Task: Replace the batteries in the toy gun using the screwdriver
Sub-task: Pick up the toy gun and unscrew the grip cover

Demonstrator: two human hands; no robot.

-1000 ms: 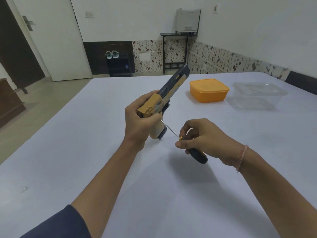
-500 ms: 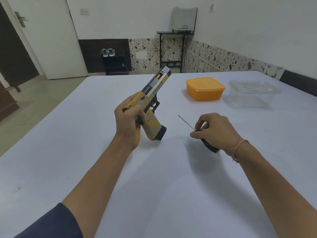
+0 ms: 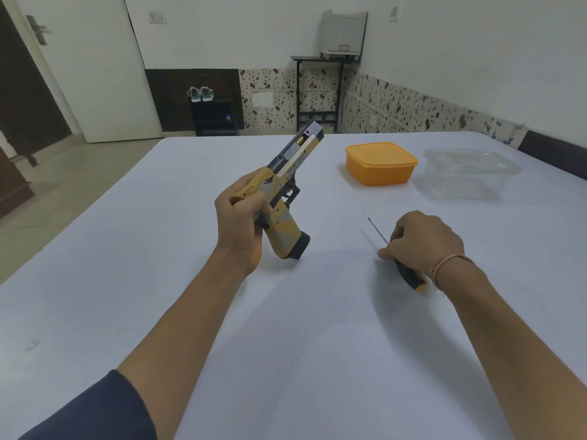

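While you hold the toy gun in your left hand, nothing shows the battery swap itself as begun. Your left fingers are curled tight round the rear of the slide and the top of the grip. The muzzle is tilted up and away from you, and the butt is low over the worktop; whether it touches the surface cannot be told. Your right hand is closed round the screwdriver, fingers wrapped on the dark handle near the shaft. The thin blade points up and to the left, apart from the gun and engaged in no screw. No loose screw, cover or battery lies in sight, and the side of the grip that faces you looks closed, though a compartment may sit out of view. By that reading, any loosening of a screw cannot be confirmed, and most of the job is left: open the cover, take out the old cells, fit new ones, shut and screw it down. An orange container and a clear container stand beyond on the worktop, both lidded. What they hold cannot be made out, so you may find the fresh batteries there.
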